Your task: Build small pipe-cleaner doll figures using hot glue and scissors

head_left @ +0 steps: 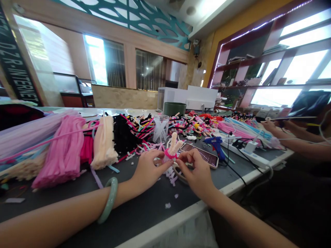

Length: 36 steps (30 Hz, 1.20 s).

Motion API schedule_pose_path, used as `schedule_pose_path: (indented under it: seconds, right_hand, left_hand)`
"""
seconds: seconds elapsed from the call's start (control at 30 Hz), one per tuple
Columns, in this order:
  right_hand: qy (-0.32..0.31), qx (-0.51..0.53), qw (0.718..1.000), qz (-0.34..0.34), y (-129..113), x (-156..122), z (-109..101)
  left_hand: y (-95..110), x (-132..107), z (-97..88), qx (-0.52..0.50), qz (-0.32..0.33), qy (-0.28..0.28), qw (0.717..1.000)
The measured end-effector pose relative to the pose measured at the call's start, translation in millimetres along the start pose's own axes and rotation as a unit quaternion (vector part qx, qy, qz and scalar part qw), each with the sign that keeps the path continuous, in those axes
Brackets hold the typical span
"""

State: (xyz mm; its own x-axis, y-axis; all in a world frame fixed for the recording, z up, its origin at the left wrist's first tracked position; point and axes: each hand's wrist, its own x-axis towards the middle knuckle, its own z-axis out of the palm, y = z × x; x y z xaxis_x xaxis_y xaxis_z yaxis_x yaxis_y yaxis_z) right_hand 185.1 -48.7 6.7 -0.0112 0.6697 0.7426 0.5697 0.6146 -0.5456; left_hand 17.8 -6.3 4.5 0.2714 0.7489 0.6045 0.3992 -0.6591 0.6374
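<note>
Head view: left hand (148, 170) and right hand (198, 174) pinch a pink pipe-cleaner ring (169, 154) around the base of a cream pipe-cleaner figure (173, 143), held above the table (64, 206), just beside a smartphone (204, 155).

Head view faces forward, down; left hand (148, 170), right hand (196, 170) close.

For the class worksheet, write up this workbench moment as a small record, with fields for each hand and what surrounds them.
Left hand: pinching a cream pipe-cleaner piece
Right hand: pinching the same piece near its pink pipe-cleaner band
Left wrist: pale green bangle
Beside hands: smartphone; blue hot glue gun
Rest: pink pipe-cleaner bundle; small dolls; green tub
Nearby: co-worker's hand
</note>
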Motion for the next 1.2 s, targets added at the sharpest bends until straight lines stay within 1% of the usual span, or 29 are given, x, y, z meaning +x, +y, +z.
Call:
schedule_pose_path:
  seconds: [0.2, 0.33, 0.43, 0.5, 0.57, 0.63, 0.67, 0.7, 0.73, 0.77, 0.8, 0.83, 0.9, 0.97, 1.03, 1.1, 1.2]
  right_hand:
    - [-0.001, 0.037, 0.999, 0.032, 3, -1, -2]
    - [0.000, 0.074, 0.997, 0.037, 7, -2, 0]
    - [-0.001, 0.078, 0.996, 0.041, 8, -2, 1]
    - [-0.011, 0.060, 0.997, 0.044, 7, 0, -1]
    - [-0.033, 0.033, 0.999, 0.030, 8, 6, -7]
    - [-0.057, -0.024, 0.998, -0.003, 11, 16, -21]
    - [-0.068, -0.079, 0.994, -0.021, 14, 22, -30]
    - [-0.071, -0.165, 0.984, -0.018, 18, 29, -41]
    - [-0.082, -0.265, 0.961, 0.009, 23, 36, -53]
    - [-0.105, -0.367, 0.922, 0.062, 30, 42, -65]
    - [-0.128, -0.448, 0.876, 0.129, 37, 48, -78]
    - [-0.134, -0.474, 0.855, 0.164, 45, 52, -90]
    - [-0.127, -0.501, 0.832, 0.203, 62, 58, -110]
    - [-0.114, -0.518, 0.815, 0.232, 79, 59, -124]
    - [-0.117, -0.521, 0.809, 0.248, 96, 58, -130]
    - [-0.130, -0.514, 0.810, 0.249, 112, 56, -130]
    - [-0.135, -0.503, 0.819, 0.241, 132, 53, -124]
  left_hand:
    - [-1, 0, 0.8, -0.012, -0.019, -0.011, 1.000]
    - [1, 1, -0.3, -0.046, -0.034, -0.038, 0.998]
    - [1, 2, -0.3, -0.051, -0.041, -0.039, 0.997]
    - [0, 3, 0.4, -0.050, -0.045, -0.036, 0.997]
    - [-2, 3, 1.2, -0.067, -0.046, -0.035, 0.996]
    - [-3, 3, 1.8, -0.090, -0.050, -0.031, 0.994]
    - [-4, 3, 1.9, -0.096, -0.055, -0.029, 0.993]
    - [-4, 3, 1.9, -0.098, -0.062, -0.028, 0.993]
    - [-4, 3, 1.8, -0.097, -0.069, -0.029, 0.992]
    - [-4, 3, 1.6, -0.095, -0.076, -0.032, 0.992]
    - [-4, 4, 1.3, -0.093, -0.082, -0.033, 0.992]
    - [-4, 4, 1.1, -0.093, -0.086, -0.032, 0.992]
    - [-4, 4, 0.9, -0.096, -0.087, -0.025, 0.991]
    - [-5, 4, 1.2, -0.103, -0.088, -0.021, 0.991]
    - [-8, 4, 1.9, -0.117, -0.094, -0.020, 0.988]
    - [-9, 5, 2.8, -0.143, -0.111, -0.024, 0.983]
    - [-10, 5, 3.6, -0.204, -0.147, -0.043, 0.967]
